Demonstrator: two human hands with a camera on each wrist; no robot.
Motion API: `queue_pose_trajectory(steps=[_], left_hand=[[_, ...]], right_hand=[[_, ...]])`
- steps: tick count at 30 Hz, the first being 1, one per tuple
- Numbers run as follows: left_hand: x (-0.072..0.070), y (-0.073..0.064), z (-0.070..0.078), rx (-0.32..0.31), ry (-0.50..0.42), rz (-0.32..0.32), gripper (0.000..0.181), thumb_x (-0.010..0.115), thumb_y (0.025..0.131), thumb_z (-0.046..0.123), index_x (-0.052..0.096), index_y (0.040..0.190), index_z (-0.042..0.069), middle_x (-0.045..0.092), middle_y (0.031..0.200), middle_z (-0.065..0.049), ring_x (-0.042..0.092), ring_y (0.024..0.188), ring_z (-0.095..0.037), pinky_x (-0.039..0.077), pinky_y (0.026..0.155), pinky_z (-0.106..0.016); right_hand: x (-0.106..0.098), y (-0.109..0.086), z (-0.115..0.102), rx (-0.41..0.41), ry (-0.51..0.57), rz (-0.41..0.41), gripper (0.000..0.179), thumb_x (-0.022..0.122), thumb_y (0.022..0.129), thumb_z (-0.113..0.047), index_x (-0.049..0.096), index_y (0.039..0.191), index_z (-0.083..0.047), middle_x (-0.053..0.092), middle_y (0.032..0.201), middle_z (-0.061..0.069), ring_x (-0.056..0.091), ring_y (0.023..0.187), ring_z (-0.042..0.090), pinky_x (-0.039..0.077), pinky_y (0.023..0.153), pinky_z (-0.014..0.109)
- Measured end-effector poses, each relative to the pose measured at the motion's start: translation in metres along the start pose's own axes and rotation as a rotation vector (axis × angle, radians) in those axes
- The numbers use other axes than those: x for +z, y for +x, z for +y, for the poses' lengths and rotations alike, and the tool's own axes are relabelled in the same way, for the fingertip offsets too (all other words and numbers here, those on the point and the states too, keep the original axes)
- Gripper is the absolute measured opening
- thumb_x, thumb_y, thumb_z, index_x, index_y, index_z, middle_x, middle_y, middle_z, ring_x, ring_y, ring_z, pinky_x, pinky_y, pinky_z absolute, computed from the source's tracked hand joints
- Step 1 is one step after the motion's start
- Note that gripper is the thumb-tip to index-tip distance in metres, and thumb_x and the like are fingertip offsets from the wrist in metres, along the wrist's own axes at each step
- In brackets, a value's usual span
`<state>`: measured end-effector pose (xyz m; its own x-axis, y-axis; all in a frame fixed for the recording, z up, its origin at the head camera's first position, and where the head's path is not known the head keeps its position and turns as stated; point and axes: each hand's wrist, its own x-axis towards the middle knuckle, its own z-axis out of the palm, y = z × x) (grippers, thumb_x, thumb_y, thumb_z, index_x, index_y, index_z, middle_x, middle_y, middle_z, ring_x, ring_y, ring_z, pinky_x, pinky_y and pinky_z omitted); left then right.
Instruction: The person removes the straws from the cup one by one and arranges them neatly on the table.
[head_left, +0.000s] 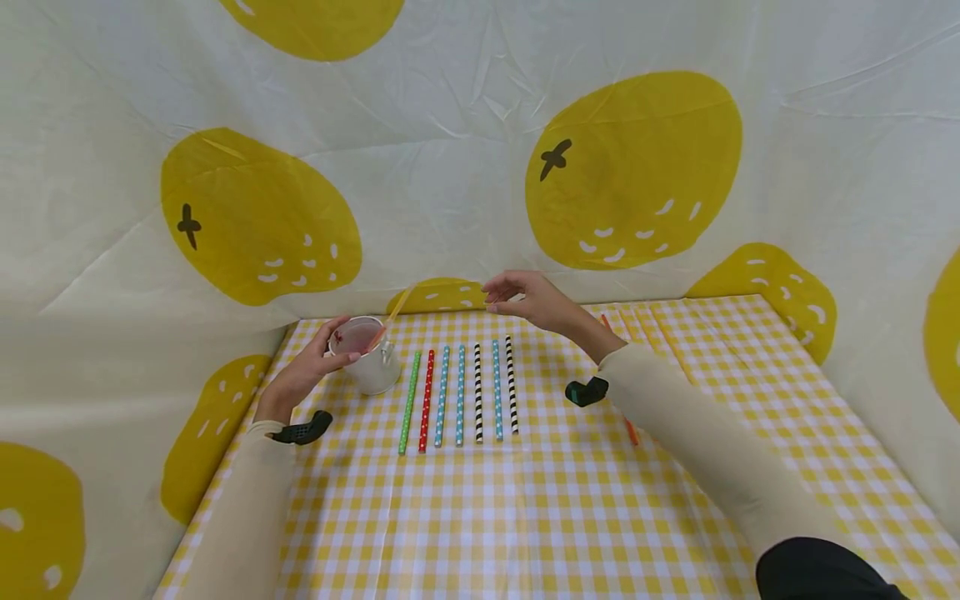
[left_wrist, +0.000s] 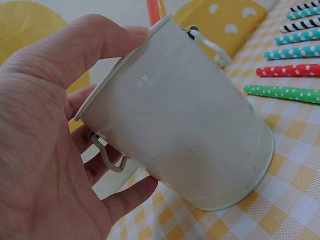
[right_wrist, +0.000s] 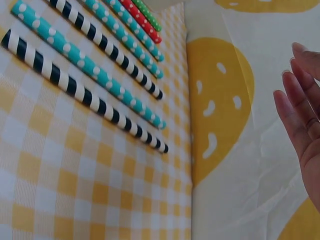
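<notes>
A small white metal bucket (head_left: 375,379) with side handles stands on the left of the table. My left hand (head_left: 309,367) grips it by the rim, thumb and fingers spread round the wall (left_wrist: 180,115). An orange straw (left_wrist: 153,12) and a yellow straw (head_left: 400,307) stick out of the bucket. My right hand (head_left: 531,298) hovers past the back end of the straw row, fingers loosely bent, holding nothing. Paper straws lie side by side between the hands: a green dotted straw (head_left: 409,403), a red dotted straw (head_left: 427,402), blue dotted straws (head_left: 460,397) and black-striped straws (head_left: 512,385).
Under the right forearm, an orange straw (head_left: 632,432) and a few thin orange-yellow straws (head_left: 660,333) lie on the right of the table. A yellow checked cloth (head_left: 450,525) covers the tabletop. Behind it hangs a pale curtain (head_left: 442,200) with yellow fruit prints.
</notes>
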<state>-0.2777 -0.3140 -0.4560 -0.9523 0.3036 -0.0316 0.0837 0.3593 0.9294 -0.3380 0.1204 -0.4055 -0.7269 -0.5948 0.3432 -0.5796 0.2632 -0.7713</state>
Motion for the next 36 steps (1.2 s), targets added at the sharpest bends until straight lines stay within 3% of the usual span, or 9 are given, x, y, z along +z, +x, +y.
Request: queue_pose_trajectory(steps=[13,20,29,36], left_hand=[[-0.003,0.003,-0.002,0.007,0.012,-0.004,0.083,0.064,0.102,0.024,0.010,0.164,0.017,0.008,0.166,-0.016,0.017,0.147,-0.039,0.024,0.114,-0.061],[-0.001,0.002,-0.002,0.002,0.005,-0.006,0.082,0.063,0.102,0.023,0.009,0.164,0.017,0.005,0.166,-0.015,0.014,0.150,-0.038,0.022,0.114,-0.062],[-0.003,0.003,-0.005,0.007,0.018,-0.002,0.082,0.064,0.102,0.025,0.009,0.164,0.018,0.006,0.166,-0.015,0.016,0.149,-0.039,0.024,0.113,-0.062],[-0.003,0.005,-0.009,0.008,0.020,-0.002,0.082,0.064,0.102,0.025,0.010,0.164,0.018,0.004,0.167,-0.014,0.013,0.150,-0.039,0.023,0.114,-0.063]], right_hand=[[0.041,0.025,-0.016,-0.012,0.060,0.029,0.031,0.073,0.095,-0.013,0.068,0.125,-0.007,0.069,0.115,0.013,0.064,0.105,0.022,0.051,0.095,0.038],[0.062,0.038,-0.021,-0.021,0.140,0.044,0.030,0.072,0.095,-0.012,0.068,0.124,-0.004,0.069,0.113,0.012,0.064,0.103,0.024,0.050,0.096,0.047],[0.089,0.056,-0.025,-0.003,0.136,0.094,0.028,0.074,0.094,-0.011,0.070,0.121,-0.006,0.071,0.115,0.008,0.064,0.107,0.020,0.049,0.099,0.044],[0.107,0.069,-0.029,-0.054,0.146,0.093,0.023,0.077,0.091,-0.008,0.072,0.113,-0.003,0.072,0.110,0.009,0.067,0.103,0.021,0.051,0.098,0.042]])
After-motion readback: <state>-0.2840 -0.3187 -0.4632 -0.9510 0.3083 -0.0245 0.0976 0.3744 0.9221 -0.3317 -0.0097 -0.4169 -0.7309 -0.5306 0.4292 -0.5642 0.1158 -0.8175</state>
